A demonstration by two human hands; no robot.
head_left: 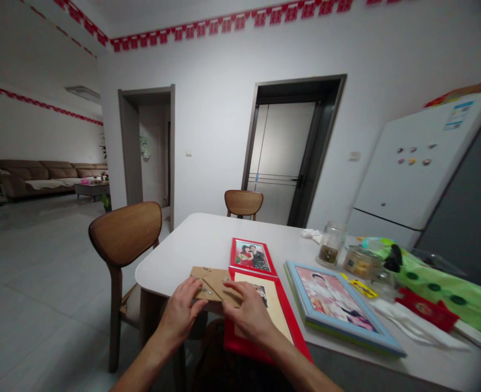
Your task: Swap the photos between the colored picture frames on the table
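Note:
A brown backing board with small metal fittings and a diagonal strip or slit lies at the table's near edge. My left hand grips its left side, fingers on top and thumb near the lower edge. My right hand holds its right side, fingers curled over it. Under my right hand lies a large red frame with a cream mat and a small photo, partly covered by my hand and forearm. Just beyond it, a smaller red frame with a photo of two people lies flat.
Light blue frames are stacked right of the red ones. Farther right are a glass jar, a lidded container, white tissues and a green bag. Wooden chairs stand left and behind the table.

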